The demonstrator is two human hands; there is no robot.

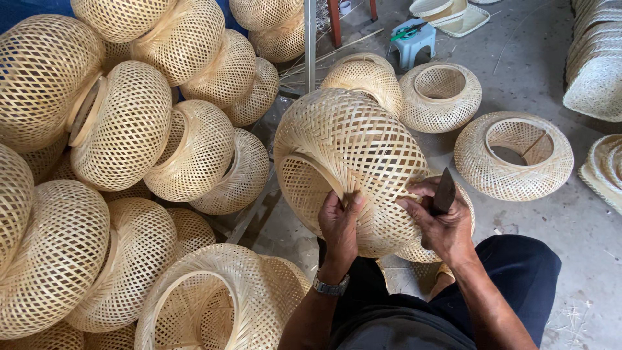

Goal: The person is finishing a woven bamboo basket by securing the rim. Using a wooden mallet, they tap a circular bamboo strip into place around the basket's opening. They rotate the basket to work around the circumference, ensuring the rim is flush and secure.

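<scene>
A round woven bamboo lampshade point(353, 146) is held tilted over my lap, its open rim facing left. My left hand point(340, 223) grips the rim's bamboo band at the bottom, a watch on that wrist. My right hand point(440, 220) presses against the shade's woven side while holding a dark flat blade point(444, 191) that points upward. My knees in dark trousers point(518, 272) show below.
A large heap of similar woven shades point(123, 162) fills the left side. More shades stand on the concrete floor: behind point(440, 96), right point(513, 155), and a stack at the far right point(596, 65). A small blue stool point(413, 40) stands at the back.
</scene>
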